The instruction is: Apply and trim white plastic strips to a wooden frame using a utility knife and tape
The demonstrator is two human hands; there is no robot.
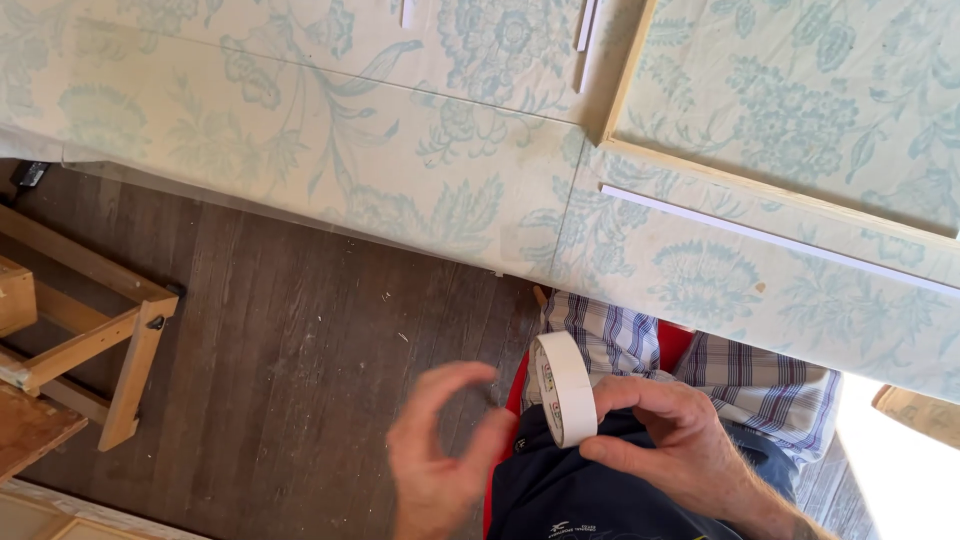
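Standing on edge (slightly tilted), tape roll (pixel 563 388) pinched by right hand (pixel 670 440) fingers

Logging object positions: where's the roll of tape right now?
In the head view, the roll of tape sits low and right of centre, pinched by the right hand, with the left hand just beside it, below the floral-covered board.

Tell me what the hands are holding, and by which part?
The right hand pinches a tape roll by its outer rim. The left hand holds nothing.
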